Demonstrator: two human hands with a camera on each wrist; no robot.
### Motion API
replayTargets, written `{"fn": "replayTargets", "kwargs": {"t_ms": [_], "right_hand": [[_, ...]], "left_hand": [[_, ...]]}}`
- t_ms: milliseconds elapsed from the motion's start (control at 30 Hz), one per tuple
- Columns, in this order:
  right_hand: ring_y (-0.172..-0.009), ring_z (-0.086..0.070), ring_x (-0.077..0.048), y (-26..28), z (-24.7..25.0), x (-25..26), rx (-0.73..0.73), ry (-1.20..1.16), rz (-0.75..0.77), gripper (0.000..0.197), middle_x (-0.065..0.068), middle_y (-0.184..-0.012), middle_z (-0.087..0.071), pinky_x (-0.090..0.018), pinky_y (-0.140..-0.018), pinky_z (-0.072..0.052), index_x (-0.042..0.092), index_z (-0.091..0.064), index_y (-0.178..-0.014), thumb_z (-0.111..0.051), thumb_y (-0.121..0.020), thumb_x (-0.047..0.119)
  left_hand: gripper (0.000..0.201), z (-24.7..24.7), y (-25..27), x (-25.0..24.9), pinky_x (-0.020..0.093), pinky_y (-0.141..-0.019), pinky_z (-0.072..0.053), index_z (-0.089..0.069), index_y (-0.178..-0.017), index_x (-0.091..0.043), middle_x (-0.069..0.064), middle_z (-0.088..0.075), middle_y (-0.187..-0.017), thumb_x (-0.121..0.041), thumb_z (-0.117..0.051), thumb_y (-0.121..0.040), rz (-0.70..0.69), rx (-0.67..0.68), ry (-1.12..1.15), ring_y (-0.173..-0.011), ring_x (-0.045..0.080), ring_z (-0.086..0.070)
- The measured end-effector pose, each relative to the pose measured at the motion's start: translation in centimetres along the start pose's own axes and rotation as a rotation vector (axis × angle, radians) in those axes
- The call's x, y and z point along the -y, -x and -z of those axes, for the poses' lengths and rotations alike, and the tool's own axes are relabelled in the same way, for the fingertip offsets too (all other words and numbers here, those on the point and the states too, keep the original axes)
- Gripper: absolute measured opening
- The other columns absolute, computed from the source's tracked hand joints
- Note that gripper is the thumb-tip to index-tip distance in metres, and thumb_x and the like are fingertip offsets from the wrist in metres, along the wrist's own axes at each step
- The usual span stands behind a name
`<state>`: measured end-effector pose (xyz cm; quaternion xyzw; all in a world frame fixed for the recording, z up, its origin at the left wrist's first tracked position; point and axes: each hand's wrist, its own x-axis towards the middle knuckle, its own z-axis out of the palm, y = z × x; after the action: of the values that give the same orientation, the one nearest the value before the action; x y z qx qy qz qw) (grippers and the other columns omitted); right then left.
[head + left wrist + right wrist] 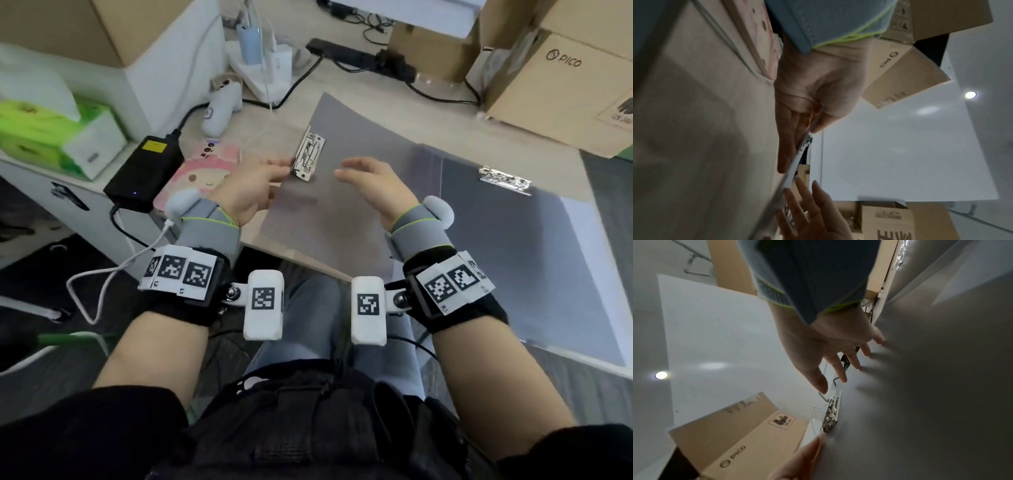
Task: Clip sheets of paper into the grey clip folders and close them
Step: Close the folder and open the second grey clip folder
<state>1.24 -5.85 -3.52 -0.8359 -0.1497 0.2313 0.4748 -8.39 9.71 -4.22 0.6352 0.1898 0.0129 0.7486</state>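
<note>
A grey clip folder [346, 144] is seen lying open on the light wood surface [274, 240], its near panel tilted up at the left edge. A metal clip [307, 156] is fixed near that edge. The panel edge beside the clip is pinched by the left hand [250, 192], thumb on top and fingers beneath; the left wrist view shows the thin edge caught between thumb and fingers [789, 146]. The right hand [373, 185] is held just right of the clip, its grip spread, fingers straight and apart, nothing held. In the right wrist view the fingertips [842, 378] are seen close over the grey panel; whether they touch it cannot be told.

A second grey clip folder [534, 246] lies to the right, its own metal clip [505, 180] at the far edge. Cardboard boxes [555, 85] stand behind it.
</note>
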Motion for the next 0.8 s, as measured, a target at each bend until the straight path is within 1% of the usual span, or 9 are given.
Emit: {"fn": "replayTargets", "kwargs": {"t_ms": [133, 233, 267, 333, 433, 567, 633, 734, 800], "right_hand": [[-0.136, -0.034, -0.03, -1.4, -1.2, -1.2, 0.019, 0.063, -0.05, 0.05, -0.004, -0.133, -0.057, -0.044, -0.115, -0.03, 0.023, -0.061, -0.12, -0.065, -0.074, 0.041], [-0.133, -0.04, -0.025, -2.0, -1.3, -2.0, 0.005, 0.07, -0.063, 0.041, -0.006, -0.129, -0.06, -0.036, -0.114, -0.033, 0.018, -0.063, -0.12, -0.065, -0.082, 0.031], [-0.125, -0.046, -0.021, -2.3, -1.3, -2.2, -0.001, 0.048, -0.064, 0.038, -0.006, -0.125, -0.062, -0.025, -0.108, -0.038, 0.015, -0.064, -0.12, -0.064, -0.084, 0.027], [-0.102, -0.051, -0.012, -2.4, -1.1, -2.5, 0.0, -0.009, -0.063, 0.034, -0.004, -0.11, -0.062, 0.0, -0.076, -0.041, 0.008, -0.063, -0.121, -0.062, -0.088, 0.018], [-0.096, -0.048, -0.01, -2.5, -1.0, -2.9, 0.003, -0.064, -0.045, 0.033, -0.002, -0.105, -0.057, 0.01, -0.051, -0.032, 0.004, -0.062, -0.122, -0.059, -0.09, 0.013], [-0.098, -0.047, -0.01, -2.7, -1.3, -3.1, 0.024, -0.098, -0.049, 0.033, -0.007, -0.112, -0.06, 0.009, -0.053, -0.032, 0.002, -0.061, -0.122, -0.059, -0.09, 0.01], [-0.1, -0.047, -0.009, -2.8, -1.4, -3.2, 0.03, -0.107, -0.036, 0.033, -0.011, -0.126, -0.059, 0.009, -0.054, -0.033, 0.001, -0.06, -0.122, -0.059, -0.09, 0.008], [-0.103, -0.046, -0.008, -2.9, -1.4, -3.4, 0.033, -0.115, -0.02, 0.033, -0.012, -0.134, -0.055, 0.011, -0.056, -0.032, 0.001, -0.06, -0.122, -0.059, -0.09, 0.008], [-0.104, -0.047, -0.008, -3.1, -1.2, -3.6, 0.037, -0.123, -0.017, 0.033, -0.011, -0.133, -0.055, 0.01, -0.059, -0.034, 0.002, -0.06, -0.122, -0.059, -0.089, 0.009]], "left_hand": [[0.027, 0.4, -0.9, 1.4, 0.009, -0.034, -0.037, -0.057, -0.074, -0.016, -0.012, -0.061, -0.042, -0.012, -0.041, -0.097, 0.111, -0.057, -0.131, -0.034, -0.004, -0.051], [0.03, 0.4, -1.8, 1.8, 0.008, -0.028, -0.031, -0.05, -0.068, -0.016, -0.01, -0.052, -0.031, -0.008, -0.041, -0.096, 0.19, -0.069, -0.161, -0.024, -0.002, -0.044], [0.029, 0.4, -2.1, 1.9, 0.008, -0.028, -0.032, -0.052, -0.07, -0.015, -0.01, -0.055, -0.033, -0.006, -0.042, -0.096, 0.206, -0.079, -0.156, -0.025, -0.001, -0.046], [0.026, 0.5, -2.8, 2.2, 0.01, -0.03, -0.038, -0.055, -0.073, -0.014, -0.009, -0.061, -0.04, -0.004, -0.043, -0.094, 0.227, -0.104, -0.153, -0.028, -0.001, -0.051], [0.028, 0.5, -3.6, 2.6, 0.012, -0.035, -0.043, -0.059, -0.071, -0.013, -0.006, -0.063, -0.048, -0.003, -0.045, -0.093, 0.258, -0.149, -0.174, -0.031, 0.001, -0.05], [0.015, 0.3, -4.5, 3.2, 0.029, -0.067, -0.048, -0.064, -0.076, -0.012, 0.011, -0.06, -0.083, -0.003, -0.055, -0.084, 0.268, -0.229, -0.226, -0.069, 0.02, -0.055], [0.013, 0.1, -4.7, 3.2, 0.032, -0.068, -0.047, -0.062, -0.071, -0.014, 0.012, -0.059, -0.087, -0.005, -0.061, -0.08, 0.257, -0.296, -0.278, -0.079, 0.023, -0.055], [0.007, -0.1, -4.7, 2.5, 0.027, -0.063, -0.052, -0.062, -0.077, -0.013, 0.01, -0.064, -0.085, -0.016, -0.062, -0.083, 0.246, -0.275, -0.254, -0.069, 0.021, -0.061], [0.025, 0.0, -4.5, 1.9, 0.013, -0.045, -0.044, -0.061, -0.083, -0.015, 0.0, -0.062, -0.064, -0.039, -0.06, -0.085, 0.259, -0.22, -0.245, -0.045, 0.01, -0.055]]}}
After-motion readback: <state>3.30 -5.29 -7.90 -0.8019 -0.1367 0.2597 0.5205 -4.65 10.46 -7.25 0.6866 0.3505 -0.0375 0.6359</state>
